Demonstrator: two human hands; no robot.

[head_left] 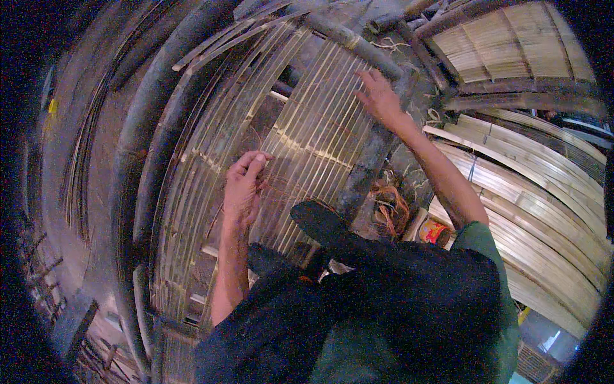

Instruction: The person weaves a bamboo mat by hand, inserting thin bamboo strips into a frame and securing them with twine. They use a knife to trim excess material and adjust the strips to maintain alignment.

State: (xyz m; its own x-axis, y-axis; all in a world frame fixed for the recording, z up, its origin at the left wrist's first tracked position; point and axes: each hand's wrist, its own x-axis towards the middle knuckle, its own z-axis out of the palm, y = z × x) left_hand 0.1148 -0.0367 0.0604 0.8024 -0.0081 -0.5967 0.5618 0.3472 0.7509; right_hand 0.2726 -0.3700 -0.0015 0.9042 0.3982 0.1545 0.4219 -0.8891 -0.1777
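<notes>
Two bare hands work on a flat panel of pale split-bamboo slats (320, 128) that lies before me, framed by dark round bamboo poles (368, 160). My left hand (244, 185) rests near the panel's middle, fingers curled and pinched together at the tips; thin reddish-brown cord (288, 185) runs across the slats just beside these fingertips, though I cannot tell whether the pinch actually has hold of it. My right hand (378, 96) reaches to the panel's far edge, fingers spread loosely and lying on the slats where they meet the dark pole, gripping nothing. My dark shoe (320, 221) is planted on the near part of the panel, between the two arms. A tangle of orange-brown cord (391, 211) lies on the ground just right of the frame pole. Further right, bundled long pale bamboo strips (543, 198) are stacked, and a second slatted bamboo frame (505, 41) sits beyond them.
</notes>
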